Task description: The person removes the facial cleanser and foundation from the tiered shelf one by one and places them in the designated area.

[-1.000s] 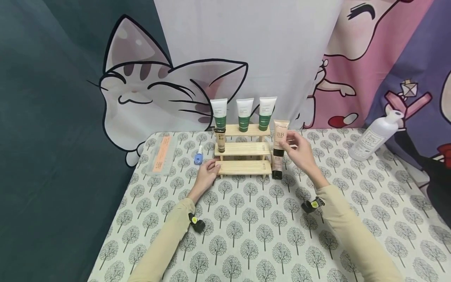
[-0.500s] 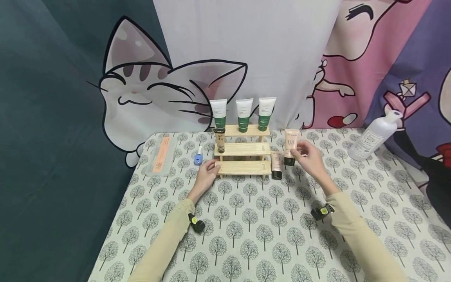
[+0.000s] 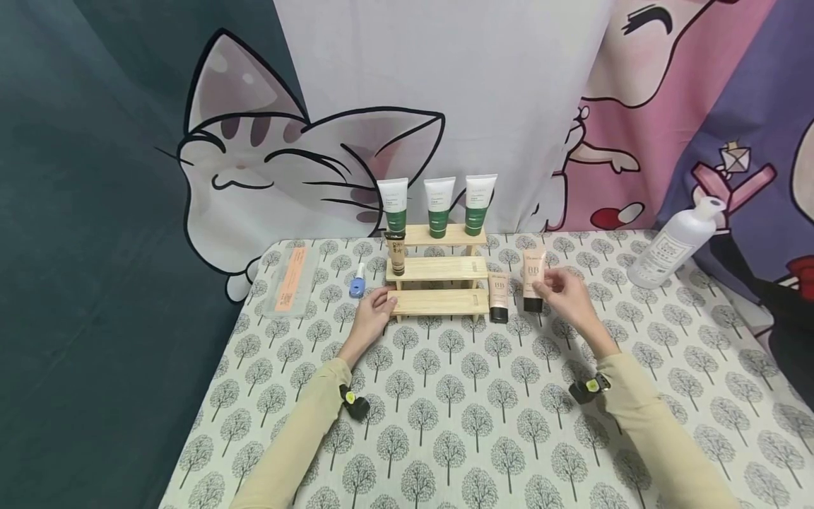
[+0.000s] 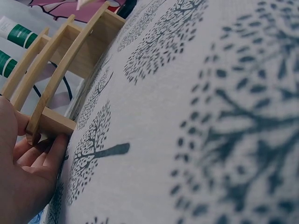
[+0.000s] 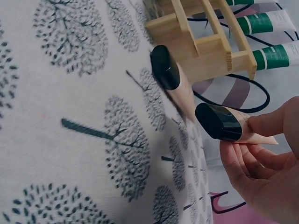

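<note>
A three-tier wooden display rack (image 3: pixel 439 302) stands at the far side of the table. My left hand (image 3: pixel 371 316) grips the left end of its lowest step, thumb above and fingers by the leg (image 4: pixel 56 122). To the right of the rack my right hand (image 3: pixel 568 295) pinches a pink BB cream tube (image 3: pixel 533 272), black cap down. From the right wrist view, this tube (image 5: pixel 216 122) is held between thumb and fingers. Another BB cream tube (image 3: pixel 499 290) is between it and the rack. Several green-and-white tubes (image 3: pixel 439 205) stand on the top step, a small brown-capped tube (image 3: pixel 397 254) on the middle one.
Left of the rack are a small blue bottle (image 3: pixel 357 284) and a clear flat case (image 3: pixel 292 279) with an orange strip. A white pump-style bottle (image 3: pixel 675 244) is at the far right. A cartoon-printed curtain (image 3: pixel 483 85) hangs behind the table.
My right hand has carried its BB cream tube right and down, away from in front of the other BB cream tube. My left hand has stayed on the rack.
</note>
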{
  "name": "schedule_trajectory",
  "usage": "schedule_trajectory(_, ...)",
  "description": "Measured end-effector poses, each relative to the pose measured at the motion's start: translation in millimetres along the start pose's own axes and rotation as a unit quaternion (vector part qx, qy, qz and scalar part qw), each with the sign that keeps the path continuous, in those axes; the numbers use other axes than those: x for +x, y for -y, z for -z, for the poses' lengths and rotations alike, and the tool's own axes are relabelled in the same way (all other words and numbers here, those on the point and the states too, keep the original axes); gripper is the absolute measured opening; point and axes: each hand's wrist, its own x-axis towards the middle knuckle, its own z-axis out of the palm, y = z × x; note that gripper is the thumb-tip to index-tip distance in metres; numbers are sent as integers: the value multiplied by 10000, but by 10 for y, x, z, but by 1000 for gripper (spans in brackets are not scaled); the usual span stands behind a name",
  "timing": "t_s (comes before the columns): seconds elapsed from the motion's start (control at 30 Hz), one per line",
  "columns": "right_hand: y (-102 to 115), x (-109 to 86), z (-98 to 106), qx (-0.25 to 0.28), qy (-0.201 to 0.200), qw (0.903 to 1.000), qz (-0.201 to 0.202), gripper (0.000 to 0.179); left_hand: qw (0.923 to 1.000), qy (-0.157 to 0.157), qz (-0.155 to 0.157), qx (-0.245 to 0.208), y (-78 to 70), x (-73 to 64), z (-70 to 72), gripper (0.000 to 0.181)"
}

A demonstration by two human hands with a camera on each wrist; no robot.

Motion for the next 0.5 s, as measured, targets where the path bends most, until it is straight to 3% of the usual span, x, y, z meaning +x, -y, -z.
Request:
schedule_trajectory(0.23, -114, -18, -13, -153, 359, 9991, -160, 58, 10000, -20, -46, 39, 13, 4, 0, 43)
schedule_trajectory(0.5, -241, 6, -77, -180, 575, 9980, -208, 48, 10000, 20, -71, 26, 15, 4, 3, 42)
